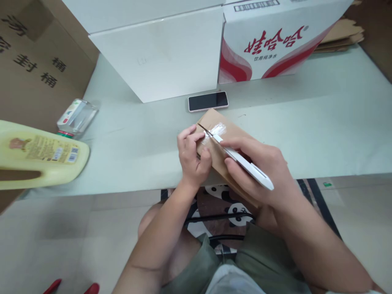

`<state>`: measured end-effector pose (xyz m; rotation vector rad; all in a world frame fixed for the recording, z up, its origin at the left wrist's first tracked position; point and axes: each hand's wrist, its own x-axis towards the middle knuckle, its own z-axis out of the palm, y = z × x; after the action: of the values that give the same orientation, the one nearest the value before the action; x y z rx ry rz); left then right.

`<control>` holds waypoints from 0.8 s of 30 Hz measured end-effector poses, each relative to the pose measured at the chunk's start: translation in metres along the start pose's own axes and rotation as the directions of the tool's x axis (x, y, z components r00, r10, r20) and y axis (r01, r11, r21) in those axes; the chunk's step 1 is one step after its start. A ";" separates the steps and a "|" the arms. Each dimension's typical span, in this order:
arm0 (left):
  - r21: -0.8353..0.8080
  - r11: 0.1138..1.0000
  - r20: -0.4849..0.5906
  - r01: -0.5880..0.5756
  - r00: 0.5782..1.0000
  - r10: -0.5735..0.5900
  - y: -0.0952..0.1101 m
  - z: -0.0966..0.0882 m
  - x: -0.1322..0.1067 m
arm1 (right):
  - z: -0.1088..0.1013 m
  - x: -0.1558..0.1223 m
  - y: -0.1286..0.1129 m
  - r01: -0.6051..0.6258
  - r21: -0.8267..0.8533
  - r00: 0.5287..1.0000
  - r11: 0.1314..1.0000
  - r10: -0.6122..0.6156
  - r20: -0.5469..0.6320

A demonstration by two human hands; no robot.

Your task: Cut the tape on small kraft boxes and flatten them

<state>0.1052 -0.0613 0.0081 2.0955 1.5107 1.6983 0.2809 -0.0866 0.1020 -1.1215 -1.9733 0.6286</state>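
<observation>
A small brown cardboard box lies tilted over the table's front edge, its near end reaching toward my lap. Crumpled clear tape sticks to its far end. My left hand grips that end from the left, fingers curled on the cardboard. In my right hand is a white utility knife, closed in my fingers. The thin dark blade is out and lies over the tape, close to my left fingertips. Whether it has cut into the cardboard cannot be made out.
Beyond the box lies a phone, in front of a large white carton and a red-and-white carton. On the left are a yellow jug, a clear bottle and a big brown carton. Folded cardboard sits back right.
</observation>
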 end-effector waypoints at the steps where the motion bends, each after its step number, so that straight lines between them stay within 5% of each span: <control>1: 0.014 1.000 0.007 0.004 1.000 -0.004 0.000 0.000 0.000 | 0.001 0.000 0.001 0.002 -0.014 1.000 1.000 -0.002 0.003; 10: 0.043 0.999 0.001 0.012 1.000 -0.012 -0.001 0.000 0.000 | 0.003 -0.004 0.006 0.089 -0.157 0.995 0.984 -0.082 0.051; 24: 0.070 0.997 -0.009 0.021 1.000 -0.021 -0.002 0.001 -0.001 | 0.002 -0.006 0.004 0.091 -0.095 0.996 0.991 -0.093 -0.015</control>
<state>0.1049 -0.0600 0.0058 2.0998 1.6118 1.6732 0.2828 -0.0902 0.0958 -1.0814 -2.0433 0.4789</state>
